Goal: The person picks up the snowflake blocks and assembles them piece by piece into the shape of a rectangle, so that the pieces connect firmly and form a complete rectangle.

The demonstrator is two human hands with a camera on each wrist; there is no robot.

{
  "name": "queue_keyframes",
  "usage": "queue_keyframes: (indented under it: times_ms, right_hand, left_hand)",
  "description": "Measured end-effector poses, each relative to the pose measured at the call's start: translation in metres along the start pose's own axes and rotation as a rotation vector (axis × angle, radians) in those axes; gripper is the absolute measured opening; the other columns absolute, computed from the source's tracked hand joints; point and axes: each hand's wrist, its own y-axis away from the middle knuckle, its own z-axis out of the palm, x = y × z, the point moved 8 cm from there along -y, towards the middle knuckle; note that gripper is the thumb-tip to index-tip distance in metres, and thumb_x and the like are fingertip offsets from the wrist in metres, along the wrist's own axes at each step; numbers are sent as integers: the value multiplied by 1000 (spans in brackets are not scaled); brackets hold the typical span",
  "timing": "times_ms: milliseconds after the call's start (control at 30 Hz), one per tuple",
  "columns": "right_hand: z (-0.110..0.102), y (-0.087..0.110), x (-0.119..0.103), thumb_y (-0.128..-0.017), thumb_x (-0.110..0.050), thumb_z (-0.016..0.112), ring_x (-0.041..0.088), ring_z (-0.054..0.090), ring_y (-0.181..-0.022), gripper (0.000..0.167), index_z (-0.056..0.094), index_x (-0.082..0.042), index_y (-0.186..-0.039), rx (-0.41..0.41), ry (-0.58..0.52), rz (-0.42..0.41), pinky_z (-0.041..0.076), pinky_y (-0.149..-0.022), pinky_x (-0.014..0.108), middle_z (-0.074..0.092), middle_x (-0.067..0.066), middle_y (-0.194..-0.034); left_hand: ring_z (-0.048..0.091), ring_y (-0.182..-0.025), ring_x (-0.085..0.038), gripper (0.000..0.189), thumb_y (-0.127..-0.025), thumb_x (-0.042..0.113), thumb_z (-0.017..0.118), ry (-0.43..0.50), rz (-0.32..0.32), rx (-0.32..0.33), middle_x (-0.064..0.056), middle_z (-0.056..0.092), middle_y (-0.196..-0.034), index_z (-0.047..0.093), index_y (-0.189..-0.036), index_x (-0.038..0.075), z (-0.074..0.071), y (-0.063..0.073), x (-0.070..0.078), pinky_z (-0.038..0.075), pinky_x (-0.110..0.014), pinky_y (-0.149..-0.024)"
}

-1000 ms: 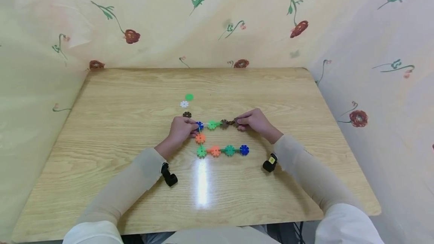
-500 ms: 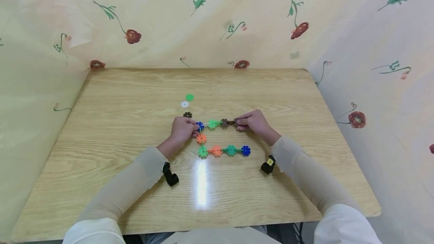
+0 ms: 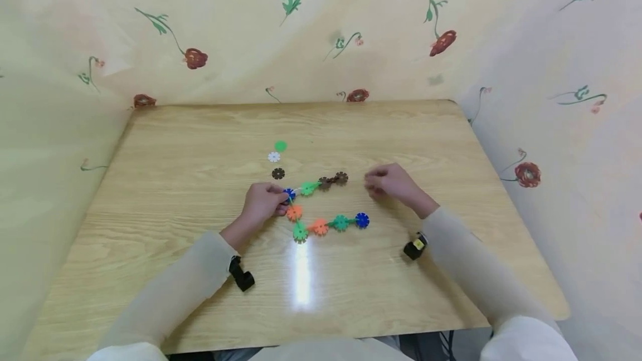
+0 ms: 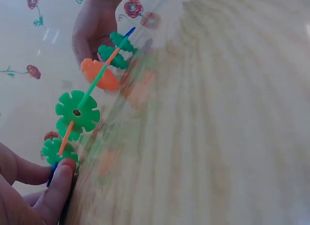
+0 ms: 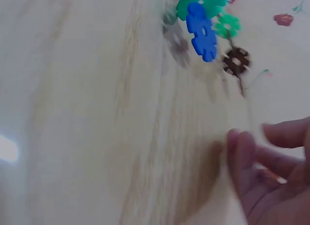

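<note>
A chain of linked, notched plastic snowflake discs lies on the table in an open, three-sided shape. My left hand (image 3: 263,205) pinches the blue snowflake disc (image 3: 288,195) at its upper left corner. From there a white link, a green disc (image 3: 307,188) and brown discs (image 3: 341,177) run right. Below, an orange disc (image 3: 294,213) leads to a green disc (image 3: 300,232), then rightward to a blue end disc (image 3: 362,220). My right hand (image 3: 396,185) hovers right of the brown end, holding nothing, its fingers loosely bent. The right wrist view shows a gap between thumb and fingers.
Behind my left hand lie three loose pieces: a brown disc (image 3: 278,173), a white disc (image 3: 273,157) and a flat green disc (image 3: 280,146). The wooden table (image 3: 175,144) meets a flower-patterned covering (image 3: 241,43) at its back and sides.
My right hand has let go of the brown end disc and moved right. My left hand has shifted slightly left and toward me with the blue disc, so the upper row now slants.
</note>
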Motion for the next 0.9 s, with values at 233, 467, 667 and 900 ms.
queue_keyframes:
  times_ms: [233,467,667,900]
  right_hand:
    - [32,40,11,-105,-12,51,24,71,-71,42,44,12,-138,-211,-65,47,64,-66,38,70,20,-89]
    - [58,26,-14,-103,-9,56,20,68,-70,32,57,10,-128,-185,-92,-14,63,-65,33,71,19,-89]
    - [74,2,-35,-100,-9,60,20,66,-71,27,65,6,-122,-228,54,-91,59,-63,29,70,14,-87]
    - [79,-21,-43,-101,-16,59,21,65,-74,30,65,3,-124,-293,220,-127,59,-66,31,70,10,-91]
  left_hand:
    - [70,-64,-22,32,-98,3,63,-34,2,-44,-18,70,-95,58,-129,-2,-6,32,-22,64,-34,-62]
    - [67,-57,-20,16,-98,5,63,-136,44,-211,-15,69,-78,67,-108,-7,6,78,-34,63,-34,-55]
    - [66,-53,-18,27,-101,20,63,-279,63,-429,-10,68,-70,72,-87,-1,18,113,-38,61,-33,-50]
    - [66,-57,-23,37,-103,28,57,-412,109,-393,-11,67,-70,69,-78,4,3,82,-19,60,-32,-51]
